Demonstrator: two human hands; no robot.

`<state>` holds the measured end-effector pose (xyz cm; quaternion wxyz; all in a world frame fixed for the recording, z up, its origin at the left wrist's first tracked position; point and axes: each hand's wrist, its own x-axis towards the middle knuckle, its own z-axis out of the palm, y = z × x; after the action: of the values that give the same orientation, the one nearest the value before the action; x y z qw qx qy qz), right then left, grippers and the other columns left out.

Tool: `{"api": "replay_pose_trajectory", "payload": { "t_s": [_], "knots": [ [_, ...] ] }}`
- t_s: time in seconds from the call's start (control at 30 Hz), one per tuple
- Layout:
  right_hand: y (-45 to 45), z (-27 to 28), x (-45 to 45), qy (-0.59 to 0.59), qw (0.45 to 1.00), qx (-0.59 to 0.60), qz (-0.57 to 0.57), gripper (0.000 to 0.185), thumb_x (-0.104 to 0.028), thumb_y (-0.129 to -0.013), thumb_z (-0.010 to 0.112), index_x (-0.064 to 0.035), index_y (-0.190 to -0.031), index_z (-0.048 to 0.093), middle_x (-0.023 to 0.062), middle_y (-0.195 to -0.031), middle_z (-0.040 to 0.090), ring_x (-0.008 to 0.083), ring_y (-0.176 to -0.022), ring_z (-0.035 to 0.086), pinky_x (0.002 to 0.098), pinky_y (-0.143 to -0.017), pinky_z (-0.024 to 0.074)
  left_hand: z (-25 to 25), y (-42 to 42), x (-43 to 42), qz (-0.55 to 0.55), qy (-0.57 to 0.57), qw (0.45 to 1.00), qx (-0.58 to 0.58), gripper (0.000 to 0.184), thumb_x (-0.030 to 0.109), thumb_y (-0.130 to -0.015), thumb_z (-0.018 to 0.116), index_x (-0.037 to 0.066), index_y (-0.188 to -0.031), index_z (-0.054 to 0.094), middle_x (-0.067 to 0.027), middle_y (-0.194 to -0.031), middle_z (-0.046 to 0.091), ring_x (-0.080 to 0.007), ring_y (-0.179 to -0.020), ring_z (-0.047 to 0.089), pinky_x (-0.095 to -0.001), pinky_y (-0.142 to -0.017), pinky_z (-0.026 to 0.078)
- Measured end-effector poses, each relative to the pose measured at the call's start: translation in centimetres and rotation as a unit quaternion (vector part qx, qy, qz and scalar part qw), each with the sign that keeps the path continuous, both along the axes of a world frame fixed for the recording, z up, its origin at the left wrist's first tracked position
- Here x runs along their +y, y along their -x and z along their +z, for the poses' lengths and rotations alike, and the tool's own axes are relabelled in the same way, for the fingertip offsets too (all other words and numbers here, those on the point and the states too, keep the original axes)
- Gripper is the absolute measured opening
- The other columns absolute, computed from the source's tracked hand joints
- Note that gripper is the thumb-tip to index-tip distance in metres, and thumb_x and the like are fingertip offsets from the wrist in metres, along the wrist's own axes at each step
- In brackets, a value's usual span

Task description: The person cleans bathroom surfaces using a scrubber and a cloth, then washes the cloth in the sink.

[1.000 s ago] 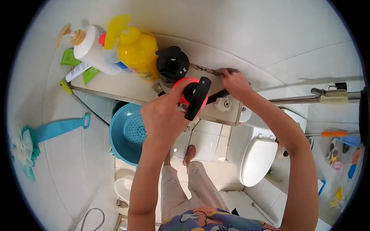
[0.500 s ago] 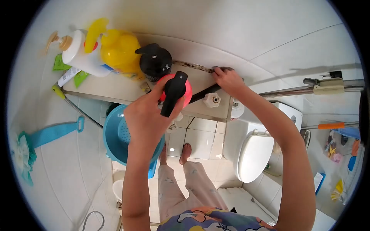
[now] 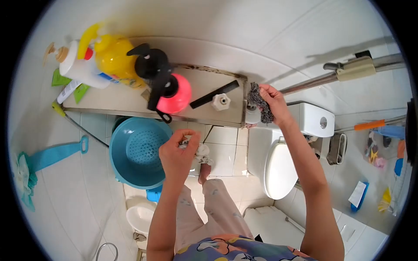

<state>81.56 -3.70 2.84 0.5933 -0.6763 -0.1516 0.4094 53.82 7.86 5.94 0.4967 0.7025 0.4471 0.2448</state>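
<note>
- At 2 o'clock, the right hand (image 3: 275, 106) is clamped on a dark grey wire scourer (image 3: 260, 103), pinching one side so, it seems, the rough face stays exposed; it hangs just past the end of the ledge (image 3: 202, 81)
- At 8 o'clock, well apart from it, the left hand (image 3: 175, 152) curls beside a whitish crumpled piece (image 3: 203, 153); I cannot tell whether its fingers grip this
- Between 10 and 11 o'clock, the pink spray bottle (image 3: 179, 99) stands on the ledge, apart from both hands, probably parked within easy reach
- Around 10 o'clock, the yellow spray bottle (image 3: 114, 58) and white pump bottle (image 3: 80, 68) stand together, likely to save space
- At 12 o'clock, a black bar (image 3: 209, 98) lies beside a faceted white knob (image 3: 221, 102)
</note>
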Motion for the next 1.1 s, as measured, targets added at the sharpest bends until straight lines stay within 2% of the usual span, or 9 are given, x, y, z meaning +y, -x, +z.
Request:
{"api": "replay_pose_trajectory", "payload": {
  "t_s": [0.23,0.33,0.43,0.5,0.57,0.6,0.67,0.87,1.1],
  "knots": [
    [0.4,-0.6,-4.5,-0.112,0.986,0.124,-0.021,0.024,-0.022,-0.089,0.056,-0.0083,-0.109,0.057,0.0020,-0.085,0.061,0.0093,-0.063,0.054,0.0223,-0.049,0.0441,-0.2,-2.2,-0.3,-0.041,0.195,0.979,0.040,0.018,0.017,-0.087,0.057,0.001,-0.085,0.065,-0.0035,-0.071,0.061,-0.0091,-0.069,0.055,-0.0231,-0.064,0.043],
    [1.6,-0.4,-5.4,-0.030,0.994,0.088,-0.049,0.024,-0.021,-0.090,0.056,-0.0070,-0.109,0.057,0.0030,-0.084,0.061,0.0096,-0.058,0.053,0.0220,-0.048,0.0430,0.3,-4.1,-0.4,0.024,0.437,0.879,-0.188,0.029,0.024,-0.086,0.058,-0.001,-0.100,0.060,-0.0077,-0.082,0.061,-0.0095,-0.071,0.056,-0.0245,-0.064,0.044],
    [2.2,-1.4,-7.7,-0.032,0.988,0.138,-0.062,0.024,-0.021,-0.089,0.056,-0.0060,-0.109,0.057,0.0028,-0.082,0.061,0.0094,-0.059,0.055,0.0219,-0.049,0.0448,0.6,-8.0,-0.6,0.013,0.280,0.938,-0.206,0.032,0.023,-0.087,0.055,-0.002,-0.107,0.055,-0.0121,-0.101,0.058,-0.0150,-0.089,0.055,-0.0289,-0.077,0.044],
    [2.5,-1.6,-8.8,-0.032,0.986,0.150,-0.065,0.024,-0.019,-0.089,0.056,-0.0049,-0.108,0.057,0.0017,-0.082,0.062,0.0086,-0.065,0.057,0.0214,-0.054,0.0473,1.3,-10.4,1.5,-0.063,-0.009,0.995,-0.076,0.029,0.012,-0.085,0.054,0.000,-0.112,0.051,-0.0146,-0.107,0.056,-0.0211,-0.097,0.054,-0.0318,-0.085,0.043],
    [3.4,-1.4,-9.3,-0.024,0.988,0.135,-0.073,0.022,-0.018,-0.089,0.057,-0.0047,-0.107,0.058,0.0014,-0.082,0.062,0.0080,-0.068,0.057,0.0208,-0.056,0.0477,0.8,-12.9,4.0,-0.123,-0.298,0.933,0.156,0.031,0.005,-0.082,0.054,0.000,-0.112,0.049,-0.0186,-0.109,0.054,-0.0277,-0.102,0.053,-0.0356,-0.090,0.041],
    [3.6,-1.5,-9.6,-0.026,0.989,0.131,-0.068,0.021,-0.016,-0.088,0.058,-0.0043,-0.105,0.059,0.0014,-0.083,0.062,0.0074,-0.068,0.057,0.0204,-0.056,0.0470,-0.4,-14.1,5.4,-0.140,-0.428,0.836,0.312,0.030,0.003,-0.080,0.054,-0.001,-0.110,0.049,-0.0213,-0.108,0.054,-0.0313,-0.104,0.052,-0.0379,-0.091,0.041],
    [3.9,-2.1,-10.4,-0.025,0.987,0.145,-0.057,0.020,-0.016,-0.088,0.058,-0.0042,-0.104,0.059,0.0007,-0.084,0.061,0.0071,-0.068,0.056,0.0206,-0.058,0.0472,-3.3,-16.1,7.9,-0.185,-0.396,0.764,0.474,0.022,0.009,-0.078,0.057,0.000,-0.098,0.060,-0.0126,-0.106,0.055,-0.0280,-0.100,0.053,-0.0359,-0.081,0.044],
    [4.7,-4.1,-12.6,-0.010,0.986,0.149,-0.076,0.020,-0.015,-0.088,0.058,-0.0015,-0.103,0.058,0.0016,-0.085,0.058,0.0066,-0.070,0.054,0.0209,-0.060,0.0466,-5.5,-19.8,6.6,-0.142,-0.306,0.870,0.359,0.013,0.008,-0.076,0.056,0.003,-0.084,0.064,-0.0154,-0.089,0.062,-0.0307,-0.087,0.059,-0.0400,-0.074,0.049],
    [4.9,-4.1,-13.6,-0.014,0.978,0.165,-0.123,0.020,-0.015,-0.090,0.055,-0.0019,-0.105,0.057,0.0032,-0.086,0.060,0.0073,-0.067,0.056,0.0202,-0.057,0.0463,-4.3,-25.1,-0.9,-0.253,-0.367,0.817,0.366,0.009,0.004,-0.073,0.059,0.001,-0.080,0.064,-0.0163,-0.084,0.063,-0.0296,-0.079,0.061,-0.0386,-0.069,0.051]
  ]
}}
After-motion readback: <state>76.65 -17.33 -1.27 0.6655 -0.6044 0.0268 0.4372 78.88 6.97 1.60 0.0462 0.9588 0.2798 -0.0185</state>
